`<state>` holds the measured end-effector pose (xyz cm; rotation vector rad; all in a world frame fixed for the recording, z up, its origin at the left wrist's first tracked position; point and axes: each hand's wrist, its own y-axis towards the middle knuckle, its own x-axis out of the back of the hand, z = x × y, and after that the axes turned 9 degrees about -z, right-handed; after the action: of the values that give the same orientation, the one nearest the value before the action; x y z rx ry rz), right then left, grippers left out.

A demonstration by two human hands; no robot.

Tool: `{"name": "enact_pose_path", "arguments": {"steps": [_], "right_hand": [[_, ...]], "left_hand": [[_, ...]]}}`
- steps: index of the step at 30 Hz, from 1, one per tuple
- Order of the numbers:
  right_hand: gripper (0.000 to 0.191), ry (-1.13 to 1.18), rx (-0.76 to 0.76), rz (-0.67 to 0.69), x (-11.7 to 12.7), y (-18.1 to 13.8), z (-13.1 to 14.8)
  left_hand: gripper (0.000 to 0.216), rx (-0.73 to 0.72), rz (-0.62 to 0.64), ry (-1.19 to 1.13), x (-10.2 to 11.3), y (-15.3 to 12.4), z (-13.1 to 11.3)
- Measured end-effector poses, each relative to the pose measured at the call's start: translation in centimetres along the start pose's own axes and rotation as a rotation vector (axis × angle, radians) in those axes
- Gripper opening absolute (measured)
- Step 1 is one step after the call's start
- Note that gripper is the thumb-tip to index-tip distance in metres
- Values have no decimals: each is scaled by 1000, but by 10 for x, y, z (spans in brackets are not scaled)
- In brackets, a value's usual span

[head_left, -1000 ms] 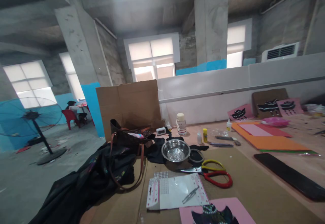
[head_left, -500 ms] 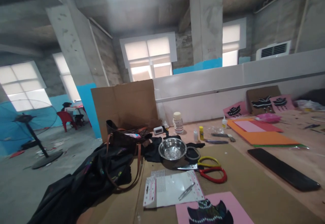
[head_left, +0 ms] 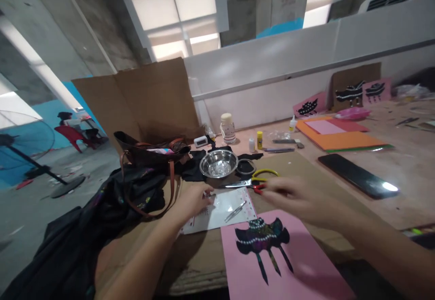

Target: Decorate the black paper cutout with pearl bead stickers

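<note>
My left hand [head_left: 196, 200] is over the left part of a white card pack [head_left: 217, 214], its fingers bent together. It covers the spot where a sheet of small beads lay, and I cannot make out what is in the fingers. Tweezers [head_left: 235, 211] lie on the pack. My right hand [head_left: 288, 195], smeared by motion, is at the red handle of the scissors [head_left: 241, 183] and partly hides it; whether it grips anything does not show. Closest to me, a pink sheet [head_left: 244, 273] bears a black layered cut-out [head_left: 261, 239] with rows of white beads.
Behind the scissors stands a metal bowl [head_left: 219, 164], with a jar [head_left: 227, 130] and glue stick [head_left: 259, 140] beyond. A handbag [head_left: 149, 155] and black cloth [head_left: 125, 209] lie left. On the right are a black phone-like slab [head_left: 356, 175] and coloured sheets [head_left: 356, 140]. A person [head_left: 70, 121] sits far left.
The view has tilted down. Both my hands have come into view, the left over the card pack and the right at the scissors. More of the pink sheet shows.
</note>
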<state>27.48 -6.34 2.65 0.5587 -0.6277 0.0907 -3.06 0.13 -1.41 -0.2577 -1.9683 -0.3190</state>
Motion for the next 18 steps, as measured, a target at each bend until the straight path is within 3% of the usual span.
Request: {"name": "enact_pose_path", "arguments": {"steps": [2,3,5,8,18], "right_hand": [[29,-140,104,357,-27,29,-6],[27,-200,154,467,-40,44,-11],[26,-226,150,478,-63,66,-24],[29,-282,122,424,-82,74,-43],[25,-319,163,387,-96,51,-51]], "left_hand": [[31,-34,26,15,-3,6,7],[33,-58,43,21,-3,8,10],[36,-92,62,34,-2,9,13],[34,-114,73,53,0,11,13],[17,-127,83,148,2,18,-1]]}}
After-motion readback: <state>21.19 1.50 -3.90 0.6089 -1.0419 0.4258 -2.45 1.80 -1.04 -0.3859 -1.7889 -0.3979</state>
